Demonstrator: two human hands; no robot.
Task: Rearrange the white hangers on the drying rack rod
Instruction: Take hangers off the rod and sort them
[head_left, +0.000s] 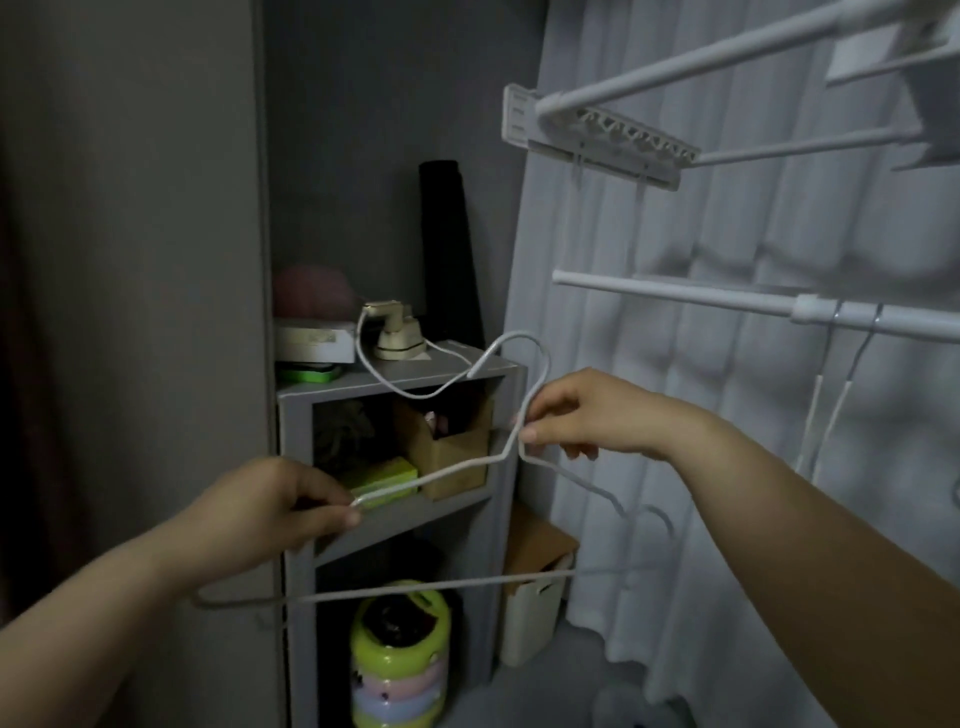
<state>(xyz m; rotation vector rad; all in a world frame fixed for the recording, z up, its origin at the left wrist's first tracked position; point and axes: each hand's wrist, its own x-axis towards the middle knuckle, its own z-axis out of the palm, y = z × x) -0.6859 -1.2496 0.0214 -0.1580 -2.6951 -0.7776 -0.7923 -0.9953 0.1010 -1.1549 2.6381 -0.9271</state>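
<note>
Pinched at one shoulder by the left hand (275, 509) and at the neck by the right hand (587, 415): white hanger (457, 467), held between both, off the rod, probably to steady and aim its hook. Up and right of the right hand, drying rack rod (675, 296) carrying two hung hangers (831, 405). Beyond both hands, grey shelf (395, 384); no legible writing.

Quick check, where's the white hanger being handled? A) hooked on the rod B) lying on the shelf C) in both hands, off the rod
C: the hanger is pinched by the left hand at its shoulder and the right hand at its neck, hook clear of the rod.
</note>
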